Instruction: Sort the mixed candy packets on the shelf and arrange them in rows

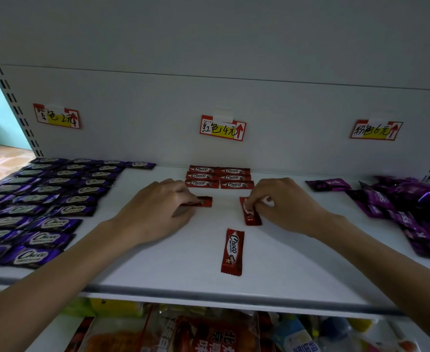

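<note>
On the white shelf [158, 262] the red rows are in hand: the left hand [158, 207] pinches one red packet [205, 201], the right hand [282, 204] pinches a skewed second packet [252, 214], both just in front of the six-packet red block [219, 177]. Next, I judge, square both against it

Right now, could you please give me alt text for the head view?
On a white shelf, the left hand pinches one red Choco packet and the right hand a second red packet, in front of a block of six red packets. A third red packet lies loose nearer the edge; purple Choco rows sit left, a purple heap right.
</note>
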